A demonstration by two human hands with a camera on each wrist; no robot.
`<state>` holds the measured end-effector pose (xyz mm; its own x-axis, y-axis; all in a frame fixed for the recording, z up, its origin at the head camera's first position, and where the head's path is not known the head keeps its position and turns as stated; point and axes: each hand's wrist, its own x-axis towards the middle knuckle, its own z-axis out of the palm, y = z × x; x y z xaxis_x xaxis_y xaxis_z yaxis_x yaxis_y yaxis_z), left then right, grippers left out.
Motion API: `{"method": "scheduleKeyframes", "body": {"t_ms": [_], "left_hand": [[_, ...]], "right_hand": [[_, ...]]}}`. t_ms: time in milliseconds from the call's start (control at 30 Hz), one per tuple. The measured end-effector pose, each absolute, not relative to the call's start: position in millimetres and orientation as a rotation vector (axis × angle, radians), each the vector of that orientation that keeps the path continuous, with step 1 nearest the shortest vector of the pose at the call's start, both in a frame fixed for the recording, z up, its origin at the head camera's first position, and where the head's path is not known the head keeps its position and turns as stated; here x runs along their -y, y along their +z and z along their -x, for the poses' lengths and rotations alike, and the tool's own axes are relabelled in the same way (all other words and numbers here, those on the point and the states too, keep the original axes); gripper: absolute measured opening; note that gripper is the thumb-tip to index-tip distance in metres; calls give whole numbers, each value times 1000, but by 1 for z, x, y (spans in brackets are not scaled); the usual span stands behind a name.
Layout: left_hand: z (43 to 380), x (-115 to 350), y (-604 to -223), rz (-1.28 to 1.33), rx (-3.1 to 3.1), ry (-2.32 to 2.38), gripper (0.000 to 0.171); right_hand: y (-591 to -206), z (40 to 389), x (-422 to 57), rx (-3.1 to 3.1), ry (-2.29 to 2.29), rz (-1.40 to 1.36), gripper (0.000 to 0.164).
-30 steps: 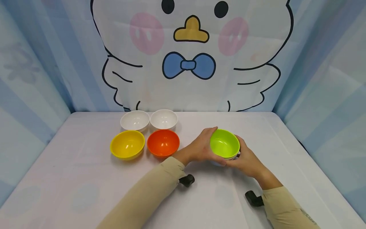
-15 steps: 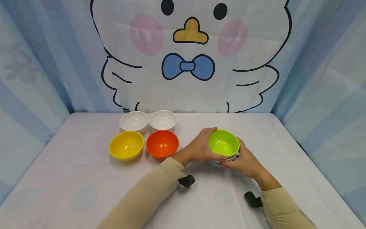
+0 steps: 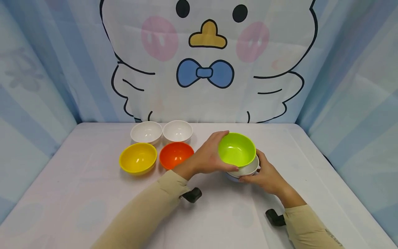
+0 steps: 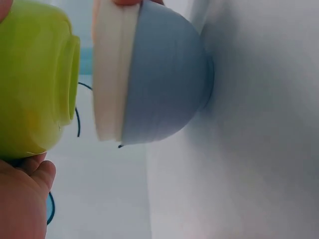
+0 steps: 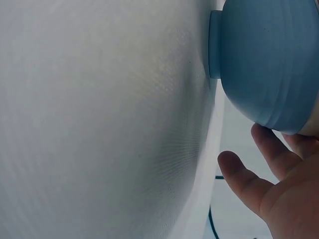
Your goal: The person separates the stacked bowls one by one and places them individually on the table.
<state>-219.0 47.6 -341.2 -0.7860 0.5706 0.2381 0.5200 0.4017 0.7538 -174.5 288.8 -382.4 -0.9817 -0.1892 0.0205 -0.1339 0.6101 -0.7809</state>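
– Up and leftward comes the green bowl [image 3: 237, 150]! Half a second ago we had it seated on the stack; now it's off, and the left hand [image 3: 206, 157] has travelled with it.

– How's the grip?

– Left thumb at the near edge, fingers round the far left side: we see it pinched firmly from one side. Beneath it and toward the right hand [image 3: 268, 176], we spot the white bowl [image 3: 246, 170] sitting in the blue bowl [image 4: 169, 74], and that right hand curves thumb and fingers round the pair near the rims.

– Heavy load?

– We'd guess not! Thin, glossy walls, so we judge it light, stiff plastic, hard to break. That shine could turn slippery, mind you.

– Where should we hold it, then?

– Just under the rim, thumb opposite fingers, exactly where the left hand has it. We'd go lower only if it tips, since that curved wall narrows toward the foot and could slide out of a loose pinch.

– And the right?

– We like that: gripping at the rims keeps the lower pair from riding up. Out beyond the left wrist, we've the orange bowl [image 3: 174, 154] just beside it, the yellow bowl [image 3: 138, 159] farther left.
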Motion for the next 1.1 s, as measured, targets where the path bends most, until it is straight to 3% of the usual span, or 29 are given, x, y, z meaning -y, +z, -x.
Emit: {"method": "scheduleKeyframes", "body": {"t_ms": [1100], "left_hand": [[170, 88, -335, -827, -2807, 1319, 116]], "right_hand": [[-382, 174, -287, -2762, -1313, 275, 117]]}}
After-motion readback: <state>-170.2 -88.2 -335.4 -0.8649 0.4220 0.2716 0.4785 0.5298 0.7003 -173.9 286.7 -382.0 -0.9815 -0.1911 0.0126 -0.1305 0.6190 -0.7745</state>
